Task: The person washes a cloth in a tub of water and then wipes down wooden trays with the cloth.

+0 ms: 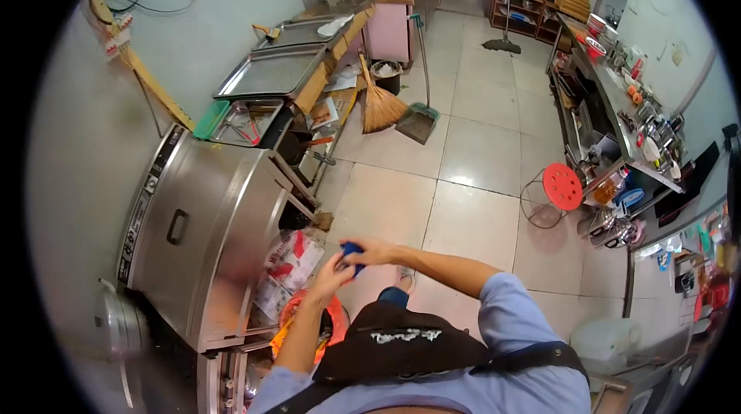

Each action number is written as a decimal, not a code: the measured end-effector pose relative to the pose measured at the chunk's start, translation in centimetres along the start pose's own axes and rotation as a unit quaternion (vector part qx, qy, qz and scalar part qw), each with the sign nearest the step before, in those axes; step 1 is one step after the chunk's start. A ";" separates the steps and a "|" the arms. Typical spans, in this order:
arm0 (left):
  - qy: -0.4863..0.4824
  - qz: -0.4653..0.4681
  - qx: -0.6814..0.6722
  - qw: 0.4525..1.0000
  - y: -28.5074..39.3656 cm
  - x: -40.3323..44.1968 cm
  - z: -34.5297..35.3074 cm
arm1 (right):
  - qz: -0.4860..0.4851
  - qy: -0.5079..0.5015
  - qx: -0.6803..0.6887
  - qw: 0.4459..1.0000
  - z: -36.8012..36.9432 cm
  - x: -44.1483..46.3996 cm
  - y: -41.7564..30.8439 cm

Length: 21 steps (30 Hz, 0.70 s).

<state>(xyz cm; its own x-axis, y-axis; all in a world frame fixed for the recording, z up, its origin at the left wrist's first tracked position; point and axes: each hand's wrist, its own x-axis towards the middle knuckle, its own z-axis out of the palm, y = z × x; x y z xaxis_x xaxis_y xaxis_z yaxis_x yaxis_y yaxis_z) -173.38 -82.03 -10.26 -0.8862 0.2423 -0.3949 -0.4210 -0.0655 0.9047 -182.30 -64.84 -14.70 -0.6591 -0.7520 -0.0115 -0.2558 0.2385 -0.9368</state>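
Near six o'clock, left hand (329, 276) and right hand (374, 250) curl fingers (356, 259) closed round a blue thing (352, 248); hold it snugly.

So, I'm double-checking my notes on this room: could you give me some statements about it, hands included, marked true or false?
1. The left hand and right hand are both at a small dark-blue item. True.
2. The round red stool stands left of the tan straw broom. False: the stool stands right of the broom in the picture.
3. The green-edged grey dustpan rests on the pale tiled floor. True.
4. The black apron is plain. False: the apron bears white lettering.
5. The silver metal cabinet has a dark handle. True.
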 end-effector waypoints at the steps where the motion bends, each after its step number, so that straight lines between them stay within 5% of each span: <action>1: -0.079 0.007 0.020 0.997 1.8 3.3 0.6 | 0.078 -0.013 0.034 0.996 -3.9 -0.6 -0.8; 3: -0.171 -0.031 -0.021 0.985 5.2 10.9 2.2 | 0.150 -0.004 0.244 0.958 -13.4 -2.6 2.6; 5: -0.274 -0.054 -0.072 0.957 10.6 17.5 3.3 | 0.195 0.115 0.319 0.920 -20.7 -4.7 2.9; 6: -0.228 -0.062 0.061 0.970 12.3 20.4 4.0 | 0.212 0.185 0.382 0.880 -23.6 -6.2 3.9; 7: -0.246 0.023 0.365 0.897 11.5 24.8 2.8 | 0.264 0.197 0.232 0.915 -26.8 -7.6 5.7; 8: -0.233 0.123 0.630 0.730 10.5 29.1 2.4 | 0.313 0.198 0.082 0.925 -29.5 -8.9 7.6; 9: -0.272 0.113 0.652 0.699 12.6 31.8 4.2 | 0.375 0.200 -0.115 0.898 -32.1 -10.2 6.4; 11: -0.333 0.087 0.700 0.626 19.2 34.7 7.6 | 0.374 0.282 0.030 0.883 -36.6 -13.0 9.0; 13: -0.381 0.194 0.513 0.745 24.0 37.5 12.5 | 0.380 0.340 0.144 0.848 -40.4 -15.1 10.7; 15: -0.509 0.268 0.431 0.696 29.5 39.3 19.2 | 0.410 0.340 0.130 0.836 -44.3 -16.4 11.4; 17: -0.644 0.229 0.313 0.659 32.4 40.0 25.7 | 0.400 0.339 0.153 0.838 -47.6 -17.0 12.8; 21: -0.769 0.239 0.266 0.530 36.5 40.8 36.6 | 0.422 0.297 0.141 0.845 -55.9 -15.7 14.1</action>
<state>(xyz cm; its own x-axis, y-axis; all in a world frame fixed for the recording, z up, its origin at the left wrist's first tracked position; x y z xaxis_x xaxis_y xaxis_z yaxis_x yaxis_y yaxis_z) -217.83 -39.14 12.46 0.5098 0.8510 0.1264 0.2578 -0.2912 0.9213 -215.05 -15.32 -8.15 -0.7831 0.0733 -0.6176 0.6054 0.3171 -0.7300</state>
